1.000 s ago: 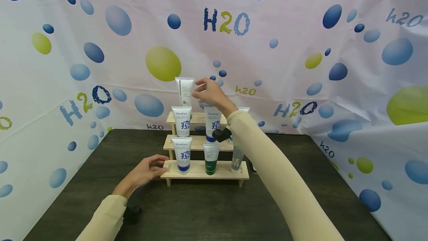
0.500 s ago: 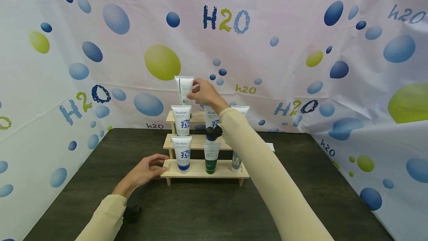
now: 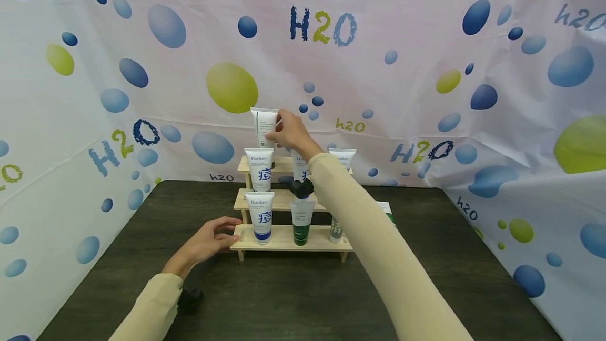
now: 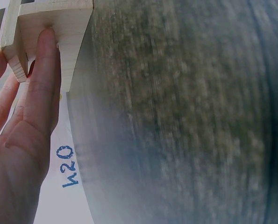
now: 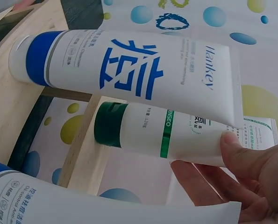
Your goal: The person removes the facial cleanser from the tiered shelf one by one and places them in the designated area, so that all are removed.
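Observation:
In the head view, my right hand (image 3: 292, 131) pinches a white squeeze tube (image 3: 264, 125) at the top left of a three-tier wooden rack (image 3: 280, 245). The right wrist view shows thumb and fingers on the tube's upper part, its dark green cap (image 5: 110, 125) on the top shelf. My left hand (image 3: 205, 241) grips the left end of the bottom shelf. In the left wrist view, a finger lies along the shelf's underside (image 4: 71, 28), the thumb on the opposite side. White Hankey tubes stand below, on the middle shelf (image 3: 259, 172) and the bottom shelf (image 3: 260, 220).
A green-and-white tube (image 3: 301, 222) and a grey tube (image 3: 336, 231) share the bottom shelf. More Hankey tubes stand behind my right arm, including one at the right (image 3: 344, 157). A white-and-green item (image 3: 385, 208) shows beyond the arm. A patterned backdrop surrounds the dark table (image 3: 284, 299).
My right hand has moved left from beside the white tube and now pinches it; the tube leans slightly. The left hand has stayed on the shelf end.

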